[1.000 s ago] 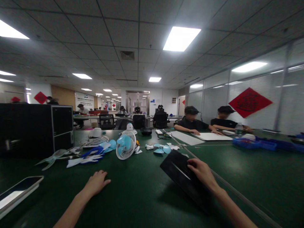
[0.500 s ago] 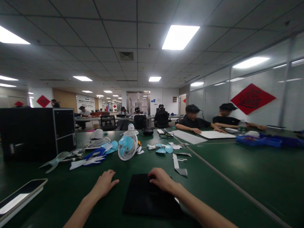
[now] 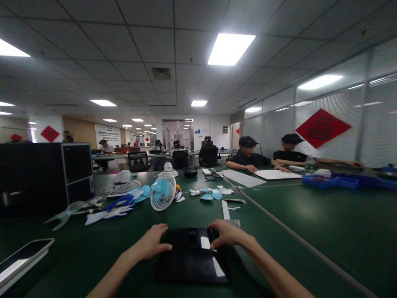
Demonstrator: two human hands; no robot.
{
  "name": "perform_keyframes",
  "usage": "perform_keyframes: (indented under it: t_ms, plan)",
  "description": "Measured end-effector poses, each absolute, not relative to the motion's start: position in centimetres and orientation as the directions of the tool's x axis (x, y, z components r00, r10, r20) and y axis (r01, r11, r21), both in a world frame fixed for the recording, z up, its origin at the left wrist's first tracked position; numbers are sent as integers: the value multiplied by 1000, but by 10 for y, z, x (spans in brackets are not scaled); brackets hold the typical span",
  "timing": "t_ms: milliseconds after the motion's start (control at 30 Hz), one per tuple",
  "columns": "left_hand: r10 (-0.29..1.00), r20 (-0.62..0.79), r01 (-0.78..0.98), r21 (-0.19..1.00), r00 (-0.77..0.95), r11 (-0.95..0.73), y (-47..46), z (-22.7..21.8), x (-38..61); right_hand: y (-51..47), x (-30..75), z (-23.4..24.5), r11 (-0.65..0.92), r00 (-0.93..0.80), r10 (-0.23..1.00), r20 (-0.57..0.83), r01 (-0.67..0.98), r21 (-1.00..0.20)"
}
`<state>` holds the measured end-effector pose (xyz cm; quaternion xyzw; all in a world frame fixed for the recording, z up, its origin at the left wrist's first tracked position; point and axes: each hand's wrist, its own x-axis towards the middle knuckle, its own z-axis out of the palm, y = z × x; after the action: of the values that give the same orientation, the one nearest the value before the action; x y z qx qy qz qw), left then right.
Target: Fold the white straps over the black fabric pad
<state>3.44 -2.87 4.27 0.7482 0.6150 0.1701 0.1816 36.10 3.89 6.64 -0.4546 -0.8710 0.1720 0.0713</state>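
A flat black slab, like a tablet or thin case [image 3: 192,263], lies on the green table [image 3: 310,219] right in front of me. My left hand [image 3: 153,242] rests on its far left corner, fingers curled over the edge. My right hand [image 3: 225,234] grips its far right corner, fingers bent down onto it. Light glints off the slab's shiny top between the hands.
A small blue-bladed fan [image 3: 163,192] stands beyond, among loose fan parts and white-and-blue gloves [image 3: 108,209]. A phone or tablet [image 3: 21,258] lies at the left edge. A black computer case [image 3: 46,174] is at left. Two people [image 3: 248,159] sit at far right with white boards; blue trays [image 3: 328,181] are nearby.
My right hand slid the black slab from the right to the middle in front of me. My left hand moved right and came onto its left corner.
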Motion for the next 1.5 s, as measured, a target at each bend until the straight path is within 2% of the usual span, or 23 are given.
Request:
perform_keyframes:
  t_ms: [167,400,467,567,667,767,1167,1500]
  plan:
    - [976,0,883,425,219,-198,-25,47,45,40,350,54,579,-600,795,88,708,-404]
    - [987,27,862,484,157,-151,-30,42,38,41,338,44,625,-612,768,188,653,-429]
    - [988,28,856,496,150,-144,-33,43,38,44,340,47,608,-551,792,261,683,-404]
    - [990,30,854,503,136,-133,-36,45,40,54,350,49,488,-386,860,332,812,-320]
    - [992,38,848,517,118,-120,-35,44,39,67,368,47,325,-245,913,325,920,-220]
    - [991,61,838,530,116,-131,-31,39,34,79,384,40,235,-169,938,303,952,-195]
    - [990,79,852,504,116,-140,-29,37,32,100,400,30,125,-82,972,221,975,-186]
    - [991,76,845,518,109,-132,-27,34,33,98,414,40,27,23,971,237,978,-206]
